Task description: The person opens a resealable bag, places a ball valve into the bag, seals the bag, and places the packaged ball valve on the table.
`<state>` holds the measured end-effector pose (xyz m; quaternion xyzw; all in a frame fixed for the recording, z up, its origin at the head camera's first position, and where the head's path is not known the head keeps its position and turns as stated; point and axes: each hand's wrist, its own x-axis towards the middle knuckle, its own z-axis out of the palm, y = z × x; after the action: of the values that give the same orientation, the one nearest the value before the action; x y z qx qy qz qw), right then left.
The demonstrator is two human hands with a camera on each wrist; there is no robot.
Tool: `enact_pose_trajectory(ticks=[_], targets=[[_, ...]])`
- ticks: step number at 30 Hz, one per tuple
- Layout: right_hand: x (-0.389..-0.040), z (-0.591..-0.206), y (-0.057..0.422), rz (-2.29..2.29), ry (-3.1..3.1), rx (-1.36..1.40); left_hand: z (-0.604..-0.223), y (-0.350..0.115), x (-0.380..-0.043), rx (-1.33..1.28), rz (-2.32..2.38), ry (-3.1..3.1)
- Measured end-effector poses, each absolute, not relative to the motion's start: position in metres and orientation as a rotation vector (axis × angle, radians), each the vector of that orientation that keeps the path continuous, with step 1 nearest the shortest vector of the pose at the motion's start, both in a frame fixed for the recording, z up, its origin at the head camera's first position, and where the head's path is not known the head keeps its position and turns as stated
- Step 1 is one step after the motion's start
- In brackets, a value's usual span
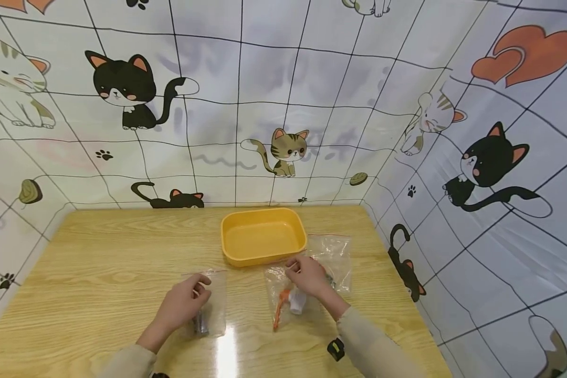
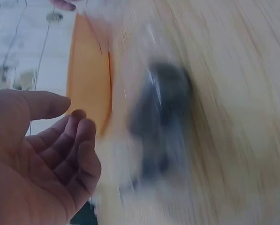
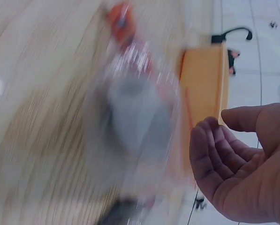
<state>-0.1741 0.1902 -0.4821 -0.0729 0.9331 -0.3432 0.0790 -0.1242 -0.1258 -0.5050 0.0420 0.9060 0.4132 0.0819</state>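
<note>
My left hand (image 1: 181, 304) hovers over a clear zip bag (image 1: 219, 302) with dark pieces (image 1: 200, 323) inside. In the left wrist view its fingers are loosely bent, nothing between them, and the dark contents (image 2: 165, 93) are blurred. My right hand (image 1: 308, 275) is above another clear bag (image 1: 273, 275) that holds an orange piece (image 1: 281, 308) and a white piece (image 1: 296, 302). The right wrist view shows the thumb apart from loosely curled fingers, beside that bag's blurred white piece (image 3: 132, 110). Partly behind this hand lies a further clear bag (image 1: 337, 249), its contents mostly hidden.
A yellow tray (image 1: 264, 239) stands at the back of the wooden table (image 1: 137, 247), just beyond the bags. A small black object (image 1: 336, 349) is beside the right sleeve. Sheeting with printed cats (image 1: 290, 152) hangs around the table's back and sides.
</note>
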Motion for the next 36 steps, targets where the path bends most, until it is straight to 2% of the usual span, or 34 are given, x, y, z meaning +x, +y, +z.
enact_pose_trajectory(ticks=[7, 14, 26, 36], targets=[[-0.175, -0.491, 0.226, -0.771, 2.89, -0.125, -0.511, -0.07, -0.129, 0.303, 1.166, 2.631], [-0.169, -0.496, 0.233, -0.613, 2.848, -0.102, -0.524, -0.037, -0.131, 0.364, 1.265, 2.468], [-0.159, -0.513, 0.227, -0.96, 2.694, -0.156, -0.533, -0.015, -0.127, 0.183, 1.297, 2.503], [-0.149, -0.508, 0.221, -1.163, 2.367, -0.007, -0.531, -0.014, -0.127, 0.126, 1.258, 2.524]])
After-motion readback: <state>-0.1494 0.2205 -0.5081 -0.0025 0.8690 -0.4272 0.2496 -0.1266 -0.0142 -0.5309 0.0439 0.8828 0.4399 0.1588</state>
